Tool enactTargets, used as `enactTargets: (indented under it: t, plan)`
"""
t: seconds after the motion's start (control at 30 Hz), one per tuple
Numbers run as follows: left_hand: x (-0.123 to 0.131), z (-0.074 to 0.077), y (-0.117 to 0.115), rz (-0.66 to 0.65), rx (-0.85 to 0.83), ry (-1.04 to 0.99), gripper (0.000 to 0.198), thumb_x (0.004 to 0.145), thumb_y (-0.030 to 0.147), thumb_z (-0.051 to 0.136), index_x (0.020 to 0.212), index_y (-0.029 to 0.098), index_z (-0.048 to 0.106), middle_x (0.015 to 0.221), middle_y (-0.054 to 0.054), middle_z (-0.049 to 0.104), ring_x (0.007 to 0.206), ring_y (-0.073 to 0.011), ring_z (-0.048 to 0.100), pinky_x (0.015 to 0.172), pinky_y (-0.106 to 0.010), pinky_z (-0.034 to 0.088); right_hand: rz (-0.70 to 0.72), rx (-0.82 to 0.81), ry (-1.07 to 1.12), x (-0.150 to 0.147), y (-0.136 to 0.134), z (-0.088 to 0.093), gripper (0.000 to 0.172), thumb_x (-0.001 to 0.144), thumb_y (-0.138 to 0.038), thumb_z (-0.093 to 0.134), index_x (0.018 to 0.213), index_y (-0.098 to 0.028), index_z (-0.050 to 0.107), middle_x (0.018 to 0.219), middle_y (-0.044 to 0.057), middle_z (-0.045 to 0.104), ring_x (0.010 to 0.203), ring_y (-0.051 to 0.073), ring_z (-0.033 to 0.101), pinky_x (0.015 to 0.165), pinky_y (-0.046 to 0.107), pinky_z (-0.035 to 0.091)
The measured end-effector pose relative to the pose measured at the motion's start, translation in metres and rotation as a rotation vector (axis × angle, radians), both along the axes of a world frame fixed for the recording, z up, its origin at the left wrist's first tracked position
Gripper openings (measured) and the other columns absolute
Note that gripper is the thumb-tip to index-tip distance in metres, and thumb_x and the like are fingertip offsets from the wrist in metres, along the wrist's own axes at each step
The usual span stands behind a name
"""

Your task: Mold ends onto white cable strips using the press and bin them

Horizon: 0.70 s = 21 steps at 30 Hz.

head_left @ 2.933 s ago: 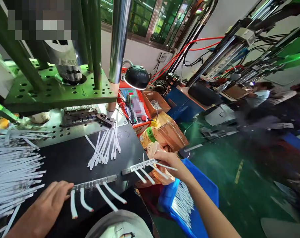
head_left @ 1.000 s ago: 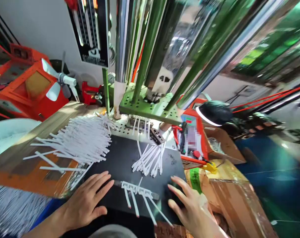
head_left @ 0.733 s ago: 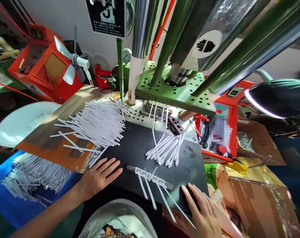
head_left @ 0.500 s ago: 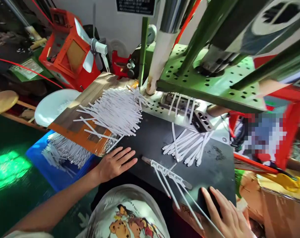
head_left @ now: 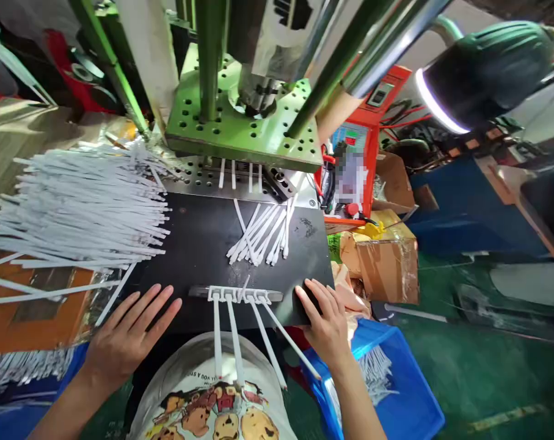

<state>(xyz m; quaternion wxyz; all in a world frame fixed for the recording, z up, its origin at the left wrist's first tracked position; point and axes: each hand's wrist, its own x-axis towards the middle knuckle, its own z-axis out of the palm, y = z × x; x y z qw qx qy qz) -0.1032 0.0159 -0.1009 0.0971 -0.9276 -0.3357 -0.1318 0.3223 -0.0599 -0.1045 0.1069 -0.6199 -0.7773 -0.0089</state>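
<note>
My left hand (head_left: 132, 330) rests with fingers spread at the front left edge of the black work surface (head_left: 189, 238). At the front right corner, my right hand (head_left: 326, 321) lies with its fingers stretched out. Neither hand holds anything. Between them is a narrow metal bar (head_left: 275, 296) with a white moulded frame (head_left: 222, 293) along it. Several thin white strips (head_left: 234, 342) run from that frame over the front edge towards my lap. Behind the bar lies a small fan of white strips (head_left: 262, 235) with thicker near ends.
A large heap of white strips (head_left: 84, 208) covers the left side. A press with a green perforated plate (head_left: 240, 143) stands behind, several strips poking out beneath it. Blue bins (head_left: 409, 385) sit low on both sides. At right are a red control box (head_left: 372, 140), cardboard box (head_left: 391, 269) and lamp (head_left: 492, 79).
The view has swung to the right, so the press and bar now appear nearer the middle and the lamp shows. Both hands remain open at the surface's front edge.
</note>
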Motion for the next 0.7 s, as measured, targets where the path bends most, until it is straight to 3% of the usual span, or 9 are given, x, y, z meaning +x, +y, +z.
enactTargets:
  t: [0.1,0.17,0.27,0.37,0.43,0.53,0.6,0.7]
  plan:
    - [0.004,0.007,0.002,-0.018,0.005,-0.013,0.048,0.096,0.008,0.048,0.141,0.021,0.051,0.144,-0.012,0.052,0.137,-0.0309,0.045,0.12,-0.048,0.028,-0.003,0.015,0.03,-0.005,0.001,0.009,0.061,0.087,-0.006,0.047,0.146,-0.022,0.045,0.143,0.015,0.05,0.135,0.032,0.044,0.111,0.057,0.034]
    - [0.013,0.018,0.006,-0.024,-0.071,-0.056,0.044,0.099,0.028,0.052,0.142,0.018,0.05,0.14,-0.016,0.055,0.129,-0.0344,0.052,0.114,-0.052,0.034,0.023,-0.011,0.118,-0.016,0.004,0.02,0.05,0.092,-0.02,0.055,0.142,-0.02,0.047,0.142,0.018,0.05,0.134,0.035,0.044,0.11,0.06,0.034]
    - [0.035,0.033,0.019,-0.049,-0.136,-0.172,0.053,0.098,0.047,0.053,0.138,0.014,0.051,0.127,-0.018,0.062,0.109,-0.0326,0.062,0.095,-0.045,0.045,0.111,-0.025,0.367,-0.042,0.015,0.037,0.054,0.092,-0.043,0.063,0.138,-0.018,0.048,0.136,0.018,0.053,0.127,0.032,0.049,0.106,0.056,0.041]
    - [0.058,0.035,0.035,-0.055,-0.15,-0.179,0.03,0.101,0.025,0.05,0.128,0.013,0.056,0.102,-0.01,0.064,0.086,-0.0206,0.065,0.08,-0.033,0.047,0.173,-0.057,0.526,-0.058,0.037,0.046,0.035,0.098,-0.031,0.056,0.131,-0.019,0.055,0.119,0.014,0.063,0.107,0.024,0.059,0.093,0.042,0.05]
    - [0.068,0.031,0.044,-0.062,-0.246,-0.169,0.021,0.101,0.014,0.044,0.117,0.014,0.057,0.088,-0.004,0.059,0.077,-0.0157,0.062,0.075,-0.028,0.046,0.248,-0.135,0.577,-0.056,0.057,0.049,0.023,0.099,-0.021,0.052,0.118,-0.019,0.064,0.106,0.01,0.068,0.093,0.019,0.062,0.082,0.033,0.052]
    - [0.073,0.026,0.053,-0.083,-0.413,-0.153,0.018,0.101,0.01,0.038,0.106,0.016,0.055,0.085,-0.002,0.053,0.079,-0.0147,0.06,0.073,-0.025,0.046,0.428,-0.262,0.618,-0.046,0.094,0.05,0.018,0.098,-0.016,0.053,0.101,-0.018,0.07,0.095,0.006,0.07,0.081,0.014,0.064,0.073,0.023,0.05]
    - [0.074,0.029,0.057,-0.104,-0.433,-0.136,0.019,0.101,0.01,0.037,0.102,0.018,0.054,0.085,-0.002,0.052,0.08,-0.0154,0.06,0.072,-0.026,0.047,0.496,-0.277,0.569,-0.051,0.123,0.052,0.018,0.097,-0.012,0.053,0.096,-0.017,0.071,0.09,0.005,0.069,0.078,0.012,0.064,0.071,0.021,0.047]
    - [0.075,0.039,0.058,-0.141,-0.396,-0.166,0.022,0.099,0.009,0.034,0.1,0.018,0.054,0.083,-0.002,0.053,0.075,-0.0161,0.059,0.066,-0.026,0.047,0.386,-0.178,0.44,-0.081,0.169,0.059,0.017,0.096,-0.011,0.052,0.098,-0.014,0.069,0.087,0.006,0.066,0.079,0.015,0.062,0.072,0.023,0.046]
